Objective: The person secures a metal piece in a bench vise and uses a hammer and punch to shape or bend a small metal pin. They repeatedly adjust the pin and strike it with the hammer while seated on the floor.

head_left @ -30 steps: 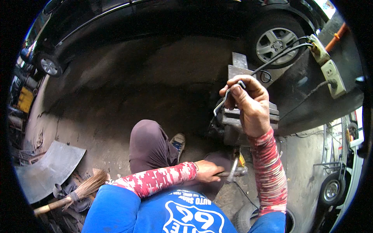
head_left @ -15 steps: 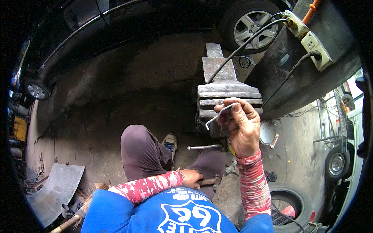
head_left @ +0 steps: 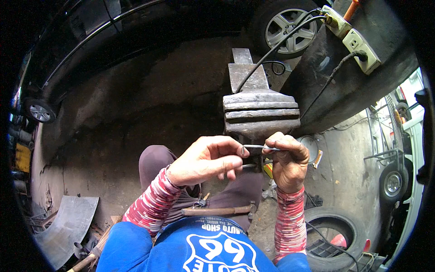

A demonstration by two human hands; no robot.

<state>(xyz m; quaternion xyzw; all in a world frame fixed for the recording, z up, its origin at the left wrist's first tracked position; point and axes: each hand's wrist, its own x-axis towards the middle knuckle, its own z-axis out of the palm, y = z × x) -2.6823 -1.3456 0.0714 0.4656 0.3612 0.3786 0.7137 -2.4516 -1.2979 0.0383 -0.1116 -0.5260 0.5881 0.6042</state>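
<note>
A thin bent metal rod (head_left: 254,146) is pinched between the fingertips and thumb of my right hand (head_left: 290,164), just in front of the bench vise (head_left: 260,124). Its short hooked end points toward my left hand (head_left: 201,162). There my left index fingertip meets or nearly meets the hook, while the thumb stays apart from it; I cannot tell whether they touch. The vise jaws show nothing between them. Across my lap lies a hammer (head_left: 217,211) with a wooden handle, its head to the right.
Behind the vise stands a dark car with a wheel (head_left: 291,31). Power outlets (head_left: 362,51) with plugged cables sit at the upper right. A loose tire (head_left: 333,217) lies at lower right, a round lid-like disc (head_left: 309,148) beyond my right hand, and a curved metal sheet (head_left: 68,222) at lower left.
My left hand has left the hammer on my lap and risen to the rod's hooked end. My right hand has lowered toward me, away from the vise jaws, turning the rod nearly level.
</note>
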